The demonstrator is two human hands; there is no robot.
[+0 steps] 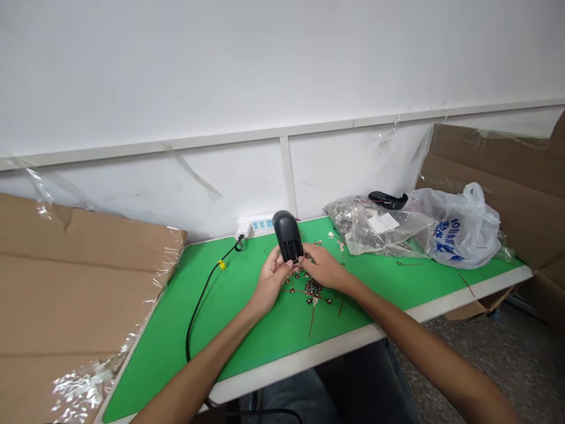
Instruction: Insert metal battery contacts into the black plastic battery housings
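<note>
Both my hands meet over the middle of the green table (265, 330). They hold a black rounded plastic housing (288, 235), upright with its slotted end toward me. My left hand (272, 277) wraps the housing's lower left side. My right hand (323, 266) closes on its lower right edge, fingers pinched at the slots. Under and just in front of the hands lies a scatter of small metal contacts and thin brown wires (311, 291).
A clear bag of metal parts (375, 232) and a white plastic bag (459, 227) lie at the right, a second black housing (388, 200) behind them. A white power strip (258, 225) with a black cable (198, 306) sits at the back. Cardboard sheets (75, 294) flank both sides.
</note>
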